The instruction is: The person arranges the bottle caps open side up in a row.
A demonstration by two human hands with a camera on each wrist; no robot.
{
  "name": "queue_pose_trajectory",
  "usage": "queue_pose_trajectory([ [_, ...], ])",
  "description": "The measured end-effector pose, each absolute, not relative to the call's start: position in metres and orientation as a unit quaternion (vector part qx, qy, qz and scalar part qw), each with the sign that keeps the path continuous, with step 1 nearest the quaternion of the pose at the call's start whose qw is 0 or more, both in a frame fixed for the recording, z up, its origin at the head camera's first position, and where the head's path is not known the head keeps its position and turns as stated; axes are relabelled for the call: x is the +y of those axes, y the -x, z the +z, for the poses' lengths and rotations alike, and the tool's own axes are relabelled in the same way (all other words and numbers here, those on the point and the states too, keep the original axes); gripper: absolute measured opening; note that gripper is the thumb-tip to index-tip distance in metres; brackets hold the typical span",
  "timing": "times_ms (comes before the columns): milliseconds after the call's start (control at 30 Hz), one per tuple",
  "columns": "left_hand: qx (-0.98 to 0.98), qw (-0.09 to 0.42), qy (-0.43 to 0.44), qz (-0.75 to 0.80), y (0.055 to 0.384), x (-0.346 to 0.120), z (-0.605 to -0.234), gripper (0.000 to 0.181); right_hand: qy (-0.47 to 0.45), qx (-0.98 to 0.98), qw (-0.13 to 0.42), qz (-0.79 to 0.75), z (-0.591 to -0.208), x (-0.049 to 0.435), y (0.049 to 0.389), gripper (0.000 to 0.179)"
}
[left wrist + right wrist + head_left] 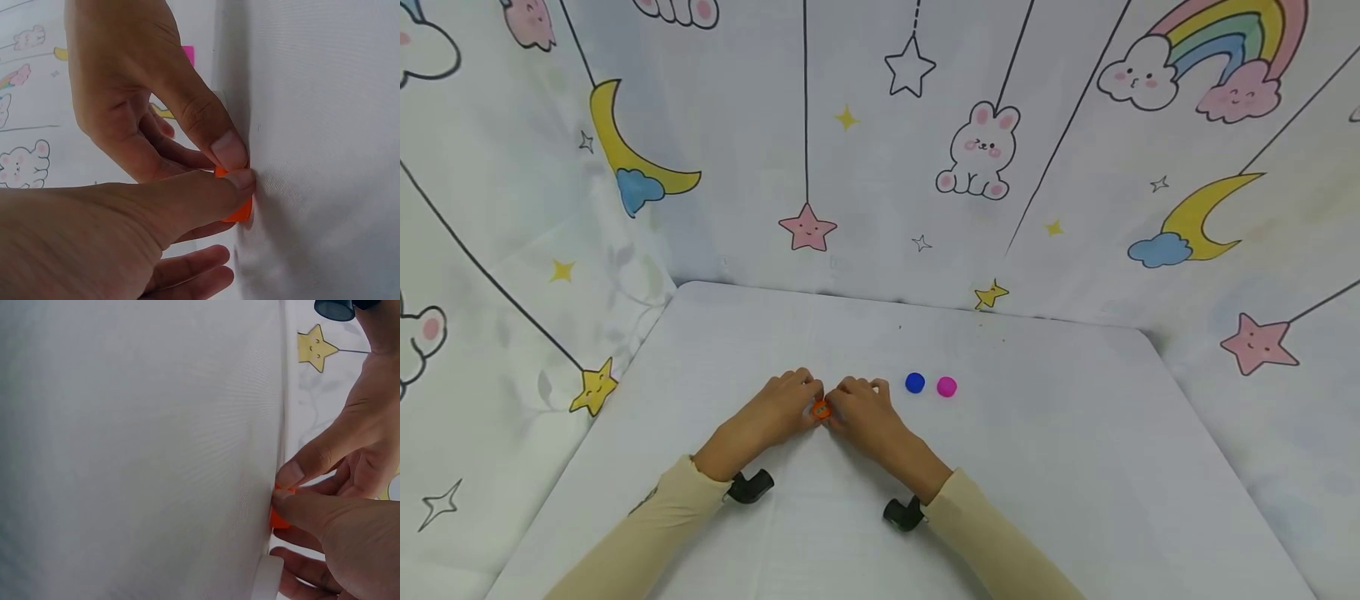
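A small round orange piece (822, 409), shaped like a bottle cap, is on the white table between both hands. My left hand (782, 406) pinches it from the left, and my right hand (865, 417) pinches it from the right. Seen from the left wrist, the two thumbs meet over the near side of the orange piece (240, 211), right at the table surface. From the right wrist, its orange side (282, 517) shows below the thumbs. Fingers hide most of it; in the head view small greyish marks show on its top.
To the right of the right hand lie a round blue piece (915, 382) and a round pink piece (947, 387), side by side. A whitish cylindrical piece (269, 578) appears near the right fingers. The table (1060, 467) is bordered by cartoon-printed cloth (865, 167).
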State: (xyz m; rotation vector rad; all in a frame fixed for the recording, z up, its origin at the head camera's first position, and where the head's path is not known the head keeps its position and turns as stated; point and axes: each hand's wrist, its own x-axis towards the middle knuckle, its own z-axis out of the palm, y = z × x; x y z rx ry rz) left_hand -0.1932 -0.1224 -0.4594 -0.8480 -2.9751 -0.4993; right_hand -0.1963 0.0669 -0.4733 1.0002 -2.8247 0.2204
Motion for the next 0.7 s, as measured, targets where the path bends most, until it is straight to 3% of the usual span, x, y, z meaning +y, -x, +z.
queue_pose_trajectory([
  [700,-0.933,0.055,0.303,-0.186,0.198,-0.125,-0.454,0.032,-0.315,-0.944,0.031,0.094,-0.460,0.071,0.205,0.027],
])
